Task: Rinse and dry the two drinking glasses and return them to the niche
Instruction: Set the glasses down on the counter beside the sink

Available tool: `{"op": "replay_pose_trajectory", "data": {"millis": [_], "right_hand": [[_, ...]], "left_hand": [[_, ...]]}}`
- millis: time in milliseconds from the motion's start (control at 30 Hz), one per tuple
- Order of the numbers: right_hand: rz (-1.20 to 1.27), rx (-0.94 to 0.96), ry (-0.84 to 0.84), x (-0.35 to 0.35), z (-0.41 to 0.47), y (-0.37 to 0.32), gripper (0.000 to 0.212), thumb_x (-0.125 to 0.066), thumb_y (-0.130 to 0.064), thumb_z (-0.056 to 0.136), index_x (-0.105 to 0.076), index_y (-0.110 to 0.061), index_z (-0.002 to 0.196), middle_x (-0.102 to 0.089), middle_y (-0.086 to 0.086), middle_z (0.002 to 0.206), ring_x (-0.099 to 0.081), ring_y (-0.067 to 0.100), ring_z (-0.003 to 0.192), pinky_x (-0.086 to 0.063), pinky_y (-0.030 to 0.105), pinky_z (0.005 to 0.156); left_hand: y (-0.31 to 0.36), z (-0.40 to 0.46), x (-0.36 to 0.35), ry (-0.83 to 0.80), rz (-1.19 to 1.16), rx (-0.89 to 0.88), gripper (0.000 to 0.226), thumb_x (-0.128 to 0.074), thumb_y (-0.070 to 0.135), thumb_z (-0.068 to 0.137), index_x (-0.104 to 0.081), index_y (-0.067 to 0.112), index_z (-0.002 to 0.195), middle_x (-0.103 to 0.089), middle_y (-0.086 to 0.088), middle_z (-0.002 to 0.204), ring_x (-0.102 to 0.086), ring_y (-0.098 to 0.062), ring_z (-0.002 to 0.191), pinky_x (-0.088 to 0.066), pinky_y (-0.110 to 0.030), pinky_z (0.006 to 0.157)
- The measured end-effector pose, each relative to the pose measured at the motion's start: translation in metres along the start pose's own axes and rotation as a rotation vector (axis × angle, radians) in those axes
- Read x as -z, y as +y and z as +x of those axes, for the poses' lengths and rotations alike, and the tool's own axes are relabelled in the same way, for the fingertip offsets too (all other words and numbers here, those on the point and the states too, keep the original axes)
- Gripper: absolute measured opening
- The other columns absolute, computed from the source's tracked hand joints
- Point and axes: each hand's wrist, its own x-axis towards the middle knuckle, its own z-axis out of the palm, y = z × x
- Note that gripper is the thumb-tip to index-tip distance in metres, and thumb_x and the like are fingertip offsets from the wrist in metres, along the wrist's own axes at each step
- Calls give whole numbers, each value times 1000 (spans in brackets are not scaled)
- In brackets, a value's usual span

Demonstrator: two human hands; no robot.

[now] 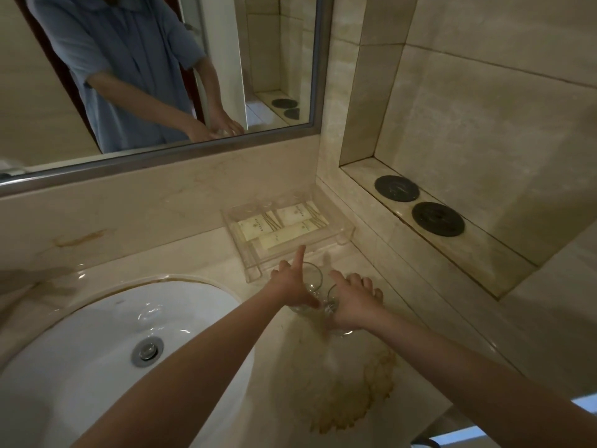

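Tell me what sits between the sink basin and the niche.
In the head view, both glasses stand on the countertop there, a hand on each.

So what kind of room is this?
Probably a hotel bathroom: a white sink set in a marble counter, a big wall mirror, and a clear tray of little packaged toiletries.

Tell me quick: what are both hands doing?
Left hand: gripping the left glass, index finger straight.
Right hand: on the right glass, grip unclear.
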Motion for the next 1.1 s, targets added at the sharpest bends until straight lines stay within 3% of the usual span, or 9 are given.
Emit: {"op": "replay_pose_trajectory", "data": {"millis": [233,400,500,667,767,833,1000,1100], "right_hand": [[91,36,36,12,-2,-23,109,-74,-53,68,-2,-30,148,-20,6,152,-14,28,141,-14,53,114],[31,44,32,12,7,-45,107,-71,-51,71,-3,-22,150,-20,7,153,-11,26,144,-6,54,115],[-11,42,21,11,13,-54,101,-67,-51,75,-7,-16,149,-25,9,152,-15,25,144,-4,52,115],[-55,36,35,8,25,-59,86,-66,-54,73,-30,-12,137,-43,10,140,-38,25,133,-23,41,109],[40,65,37,9,26,-64,71,-71,-49,70,-43,-9,122,-51,13,129,-53,28,116,-42,30,86],[38,89,22,11,25,-72,69,-75,-44,68,-46,-7,119,-54,14,126,-56,28,111,-40,26,73],[27,172,-25,7,19,-102,76,-83,-34,62,-48,-6,124,-55,12,125,-56,26,111,-42,25,75],[59,260,-46,-2,12,-126,72,-85,-30,58,-53,-8,119,-59,10,119,-58,25,105,-48,30,83]], "left_hand": [[-41,-20,13,37,-43,18,122,-80,25,68,13,28,146,-21,-20,149,-26,-39,135,-31,-46,108],[-94,-49,9,106,-65,66,103,-74,26,75,0,20,147,-34,-18,143,-35,-35,130,-33,-41,107],[-141,-73,-3,136,-158,196,92,-70,28,79,-9,19,147,-38,-18,140,-40,-33,129,-35,-41,106],[-203,-126,-32,262,-474,503,64,-62,18,86,-29,9,140,-50,-18,132,-49,-29,121,-39,-30,98],[-224,-154,-55,322,-572,616,56,-62,14,84,-39,6,134,-56,-20,125,-54,-30,114,-40,-28,90],[-235,-167,-68,322,-608,665,54,-63,12,83,-41,6,132,-58,-20,119,-56,-30,110,-39,-27,89],[-252,-179,-75,316,-657,700,52,-61,11,82,-43,7,130,-56,-13,102,-56,-27,99,-38,-25,81],[-253,-182,-66,330,-671,663,49,-61,10,83,-44,7,129,-57,-18,116,-57,-30,102,-42,-27,85]]}}
